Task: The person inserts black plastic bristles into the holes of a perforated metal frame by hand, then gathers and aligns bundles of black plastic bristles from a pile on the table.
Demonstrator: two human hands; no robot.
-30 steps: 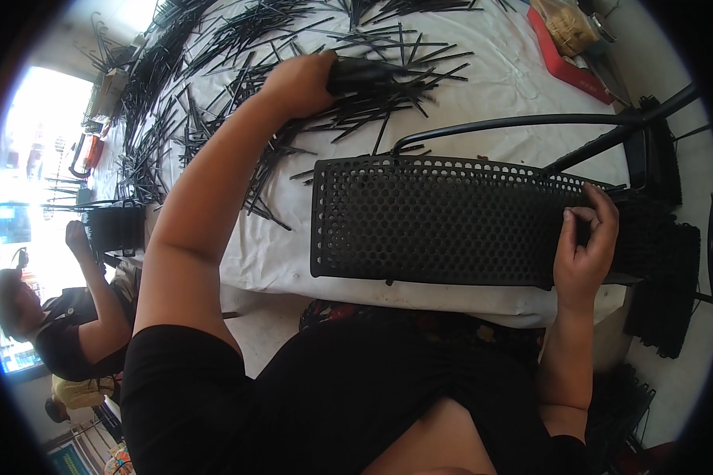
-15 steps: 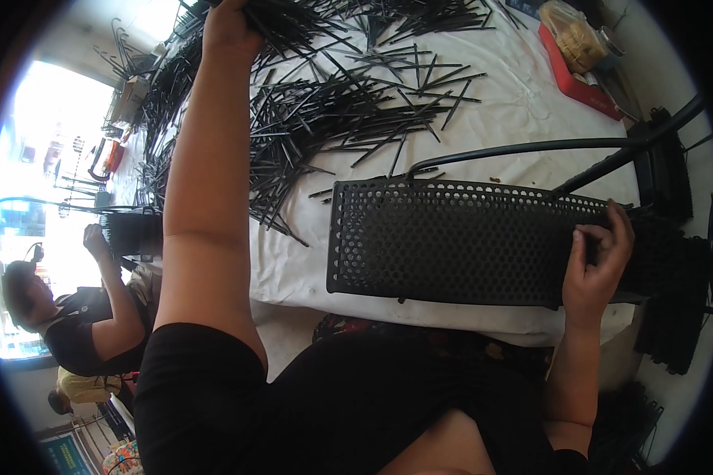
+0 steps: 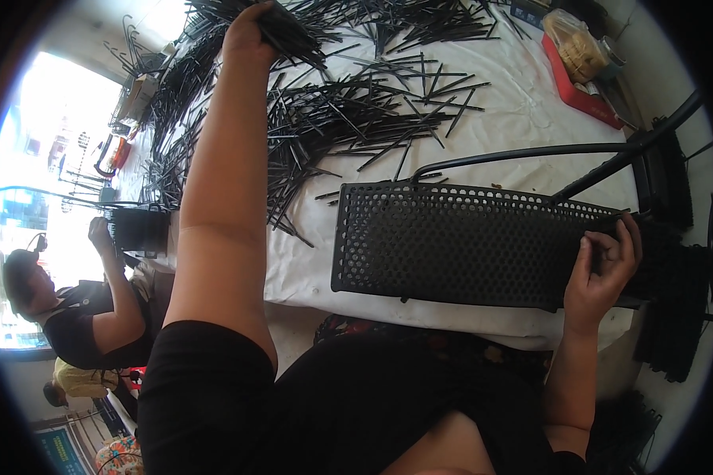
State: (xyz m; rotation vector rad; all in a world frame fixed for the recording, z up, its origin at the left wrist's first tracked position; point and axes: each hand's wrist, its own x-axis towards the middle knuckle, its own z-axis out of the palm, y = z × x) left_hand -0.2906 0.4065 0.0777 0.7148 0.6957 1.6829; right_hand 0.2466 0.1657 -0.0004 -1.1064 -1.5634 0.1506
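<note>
A: What's the room like?
B: A bright window glares on the left, and a co-worker in a dark shirt sits by it, one hand raised beside a black, box-shaped object.
A: And the surface?
B: A table under a wrinkled white cloth, strewn with loose, thin black sticks. At its far right lies a red tray with a clear bag of yellowish-brown contents.
A: Where is the left hand?
B: Stretched to the far side of the table, closed around a bundle of thin black sticks, their ends fanning out to its right, over the heap.
A: And the right hand?
B: Near the body, at the right end of a long black perforated panel. Its fingers are half curled, thumb near the forefinger; I can't tell whether they pinch anything.
A: How does the panel lie?
B: Along the near table edge, holes facing up, with a bent black tube running along its far side.
</note>
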